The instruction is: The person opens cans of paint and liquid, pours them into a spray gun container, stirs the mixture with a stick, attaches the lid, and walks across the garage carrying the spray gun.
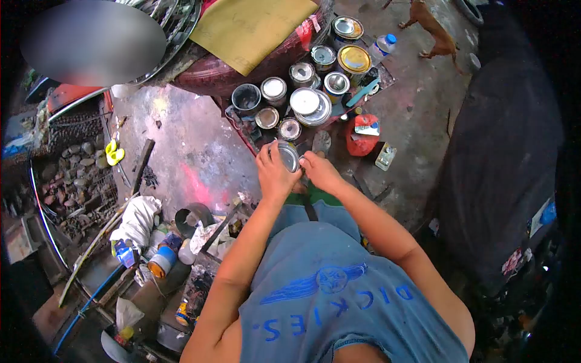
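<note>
Near the middle of the head view, my left hand point(276, 171) is wrapped round a small round metal can point(289, 156), its silvery top facing up. The fingers of my right hand point(318, 171) are pressed together at the can's right edge; whether they pinch anything there is too small to tell. Just beyond the hands stand several paint cans, among them a brown-topped can point(267, 118), a small can point(289, 129), a white-lidded can point(304, 101) and a dark open can point(246, 97).
A red plastic bag point(361, 144) and a small rectangular tin point(385, 156) lie right of the hands. A capped bottle point(382, 47) stands farther back. A brown dog point(433, 30) is at the top right. Left are a white cloth point(138, 224) and a blue-and-orange can point(162, 261).
</note>
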Motion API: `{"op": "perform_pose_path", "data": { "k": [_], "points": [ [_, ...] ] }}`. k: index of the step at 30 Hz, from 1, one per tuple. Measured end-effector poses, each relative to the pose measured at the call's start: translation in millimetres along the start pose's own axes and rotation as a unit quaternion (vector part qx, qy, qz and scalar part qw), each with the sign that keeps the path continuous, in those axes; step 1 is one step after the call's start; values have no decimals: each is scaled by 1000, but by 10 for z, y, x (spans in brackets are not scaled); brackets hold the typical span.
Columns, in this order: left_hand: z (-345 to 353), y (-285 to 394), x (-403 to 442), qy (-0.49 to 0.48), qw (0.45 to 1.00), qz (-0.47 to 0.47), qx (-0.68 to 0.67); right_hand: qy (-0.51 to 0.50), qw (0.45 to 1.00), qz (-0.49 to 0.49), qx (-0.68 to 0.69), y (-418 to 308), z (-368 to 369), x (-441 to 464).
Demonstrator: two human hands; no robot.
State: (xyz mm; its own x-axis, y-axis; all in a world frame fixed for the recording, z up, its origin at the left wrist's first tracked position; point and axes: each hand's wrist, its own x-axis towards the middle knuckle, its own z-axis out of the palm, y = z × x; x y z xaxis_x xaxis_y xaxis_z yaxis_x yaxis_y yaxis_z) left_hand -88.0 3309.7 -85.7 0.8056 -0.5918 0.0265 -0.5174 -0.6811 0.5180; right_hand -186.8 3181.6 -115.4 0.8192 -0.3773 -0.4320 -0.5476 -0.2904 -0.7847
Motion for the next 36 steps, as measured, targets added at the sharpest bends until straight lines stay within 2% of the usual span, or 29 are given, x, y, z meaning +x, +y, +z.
{"op": "perform_pose_path", "data": {
  "k": [1, 2, 5, 8, 11, 12, 15, 17, 18, 21, 25, 31, 34, 36],
  "points": [
    [7, 1, -13, 2, 1000, -2, 4, 73, 991, -49, -104, -160, 23, -16],
    [26, 2, -16, 14, 1000, -2, 6, 43, 994, 13, -101, -291, -13, -34],
    [98, 3, 4, 36, 999, -3, 8, 9, 989, 65, -130, -527, -127, -30],
    [72, -11, 17, 19, 1000, -5, 3, 32, 986, 2, -164, -437, -133, 18],
    [16, -39, 27, -11, 1000, -6, 6, -79, 996, -16, 47, 130, -63, 317],
    [14, -37, 32, -16, 1000, -9, 3, -138, 973, 49, 178, 134, -97, 313],
    [9, -60, 53, -38, 999, -16, 2, -193, 936, 131, 263, 142, -129, 344],
    [-25, -69, 55, -60, 998, -18, 2, -87, 992, 19, 86, 81, -74, 252],
    [-34, -68, 75, -65, 998, -20, 2, -29, 999, -42, -9, 28, -75, 256],
    [-14, -93, 68, -61, 998, -13, 1, 35, 988, -40, -144, -355, -126, 108],
    [-42, -91, 81, -62, 998, 15, -6, 41, 971, -50, -230, -525, -148, 90],
    [-77, -40, 54, -58, 998, 29, -3, -27, 964, -19, -266, -597, -263, 190],
    [-92, -55, 92, -96, 995, 13, 19, -92, 993, -71, -34, 115, -147, 563],
    [-40, -99, 136, -73, 997, 23, 17, -231, 954, 63, 178, 92, -296, 679]
  ]
}}
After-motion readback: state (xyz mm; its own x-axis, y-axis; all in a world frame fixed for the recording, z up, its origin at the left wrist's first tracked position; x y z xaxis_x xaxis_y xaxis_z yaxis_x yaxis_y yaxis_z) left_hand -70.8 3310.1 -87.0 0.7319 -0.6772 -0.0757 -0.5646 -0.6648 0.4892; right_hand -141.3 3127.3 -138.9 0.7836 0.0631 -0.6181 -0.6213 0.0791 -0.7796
